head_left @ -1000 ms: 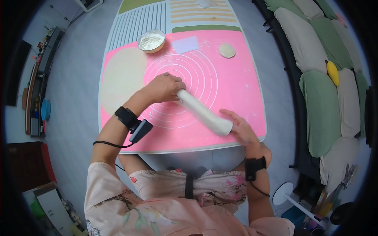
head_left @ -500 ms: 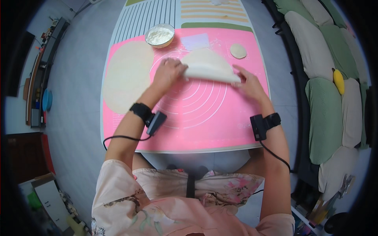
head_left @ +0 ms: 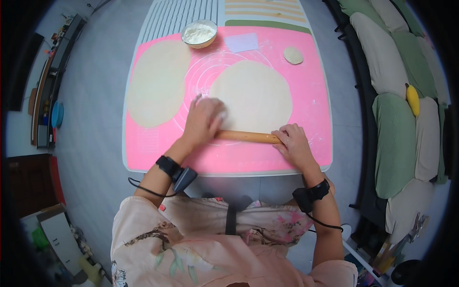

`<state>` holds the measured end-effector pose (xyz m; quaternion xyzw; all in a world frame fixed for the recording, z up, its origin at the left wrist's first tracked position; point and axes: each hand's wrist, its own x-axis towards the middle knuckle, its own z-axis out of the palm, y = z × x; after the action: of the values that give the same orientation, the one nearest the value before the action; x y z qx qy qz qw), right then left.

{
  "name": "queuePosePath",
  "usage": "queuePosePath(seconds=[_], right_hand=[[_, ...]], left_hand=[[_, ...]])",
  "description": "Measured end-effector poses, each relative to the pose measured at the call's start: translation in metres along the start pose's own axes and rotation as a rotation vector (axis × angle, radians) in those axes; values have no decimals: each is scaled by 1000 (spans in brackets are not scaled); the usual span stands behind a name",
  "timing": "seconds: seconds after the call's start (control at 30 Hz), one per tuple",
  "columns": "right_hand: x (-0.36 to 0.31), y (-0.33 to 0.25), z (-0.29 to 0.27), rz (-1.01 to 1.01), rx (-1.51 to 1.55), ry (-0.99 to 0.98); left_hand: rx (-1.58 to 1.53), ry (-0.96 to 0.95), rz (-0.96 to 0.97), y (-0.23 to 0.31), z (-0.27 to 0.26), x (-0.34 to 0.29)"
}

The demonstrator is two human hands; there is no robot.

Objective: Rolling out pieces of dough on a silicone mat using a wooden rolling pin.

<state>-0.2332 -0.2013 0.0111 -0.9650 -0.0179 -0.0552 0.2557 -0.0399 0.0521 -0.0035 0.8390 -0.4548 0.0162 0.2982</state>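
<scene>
Unrolled from the rolling pin [head_left: 247,137] since the earlier frame, the round dough sheet [head_left: 253,93] now lies flat on the pink mat [head_left: 229,162], beyond the pin, which shows bare wood. The round sheet appears soft, light and prone to tearing; broad support underneath is advisable, not a pinch at the rim. The pin looks rigid, best held by both ends. Right hand [head_left: 292,141]: fingers curled over the pin's right end. Left hand [head_left: 204,119]: bent at its left end (blurred; whether it grips cannot be told), obstructing the round sheet's near-left rim. Left of the pin and farther off, a second dough sheet [head_left: 158,83] limits room. Well beyond the pin stand a glass bowl [head_left: 199,33] of white powder and, flat, a pale card [head_left: 241,42]; a small dough disc [head_left: 293,55] lies beyond its right end.
</scene>
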Motion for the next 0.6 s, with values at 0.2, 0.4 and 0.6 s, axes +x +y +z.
queuePosePath(seconds=[0.2, 0.4, 0.6], right_hand=[[25, -7, 13, 96, -71, 212], [13, -20, 28, 60, -117, 199], [-22, -63, 56, 60, -8, 197]], left_hand=[[-59, 175, -56, 13, 22, 81], [274, -59, 20, 39, 52, 38], [6, -281, 73, 36, 14, -47]])
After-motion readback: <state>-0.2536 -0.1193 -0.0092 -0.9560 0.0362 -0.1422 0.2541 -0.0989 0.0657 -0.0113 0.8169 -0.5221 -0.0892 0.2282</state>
